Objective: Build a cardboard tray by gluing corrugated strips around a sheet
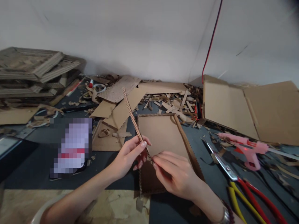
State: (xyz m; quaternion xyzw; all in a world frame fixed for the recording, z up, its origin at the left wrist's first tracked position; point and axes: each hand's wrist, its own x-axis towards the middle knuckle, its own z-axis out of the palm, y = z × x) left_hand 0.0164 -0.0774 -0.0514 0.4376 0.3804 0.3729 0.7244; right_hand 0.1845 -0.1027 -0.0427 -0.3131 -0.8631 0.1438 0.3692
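Observation:
A flat rectangular cardboard panel [163, 133] edged with corrugated strip lies on the dark table in front of me. My left hand [130, 155] pinches a long narrow corrugated cardboard strip [130, 112], which rises up and away to the back left. My right hand [175, 174] rests on the panel's near left part, fingers closed in a pinch on the strip's lower end at the panel's left edge.
A pink hot glue gun [245, 147] and red-and-yellow-handled scissors [235, 180] lie to the right. Folded cardboard sheets [252, 109] stand at back right, stacked cardboard frames [35, 71] at back left, scraps [173, 102] behind. A red cable [211, 40] runs up the wall.

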